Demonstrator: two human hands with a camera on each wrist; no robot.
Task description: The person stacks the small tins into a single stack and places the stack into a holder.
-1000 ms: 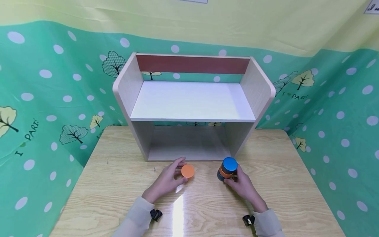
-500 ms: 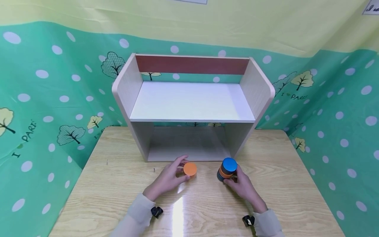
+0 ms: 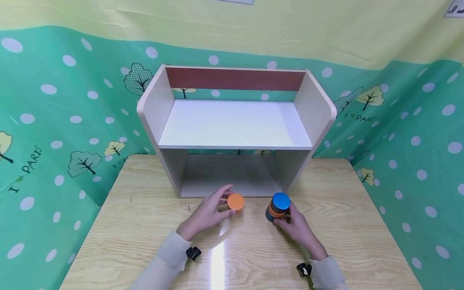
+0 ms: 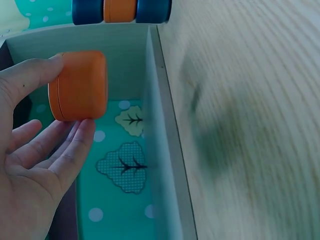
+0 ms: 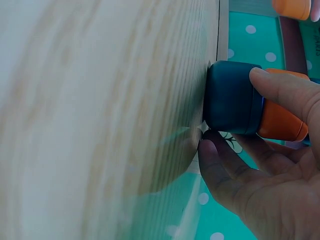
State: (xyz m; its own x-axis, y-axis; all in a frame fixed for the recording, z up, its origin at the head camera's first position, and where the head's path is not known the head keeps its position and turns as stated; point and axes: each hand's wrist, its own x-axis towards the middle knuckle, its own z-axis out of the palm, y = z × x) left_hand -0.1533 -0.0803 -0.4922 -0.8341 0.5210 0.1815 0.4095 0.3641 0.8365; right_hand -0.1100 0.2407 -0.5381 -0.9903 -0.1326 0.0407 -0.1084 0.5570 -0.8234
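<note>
Left hand (image 3: 206,214) is half-curled; we see thumb on one side and fingertips on the other, pinching an orange container (image 3: 235,202). Left wrist view shows us that container off the tabletop (image 3: 344,209), over a spot about midway between its left and right edges, just in front of the shelf unit (image 3: 235,123). Right hand (image 3: 298,226) curls round a stack (image 3: 278,206): dark blue container (image 5: 232,97) at the bottom with the thumb tip on it, orange middle piece (image 5: 282,117), blue top piece (image 3: 281,200). We have the stack upright on the tabletop, nearer its right edge than its left, by the shelf unit's front right corner. Shelf unit stands toward the tabletop's back edge, between the back corners.
</note>
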